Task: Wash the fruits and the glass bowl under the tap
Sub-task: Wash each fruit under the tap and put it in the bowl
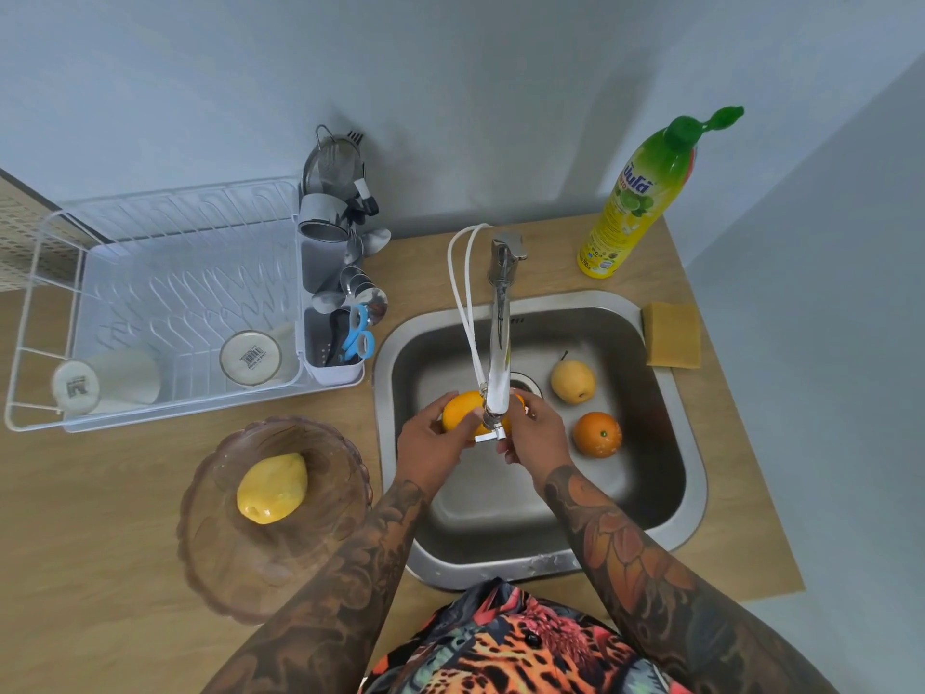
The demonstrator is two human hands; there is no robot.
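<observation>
Left hand [429, 441] and right hand [536, 433] both curled around a yellow-orange mango [463, 412] held between them under the tap [498, 353] over the sink [665, 498], pear [573, 382] and orange [596, 434] in the basin just right of the hands, second mango [273, 488] in the glass bowl [215, 538] on the counter to the left

Sink [665, 498] right, bowl [210, 543] left holding a mango [272, 488]; drying rack [60, 313] far left; pear [573, 382] and orange [596, 434] in sink (right side); sponge [671, 341] far right.
</observation>
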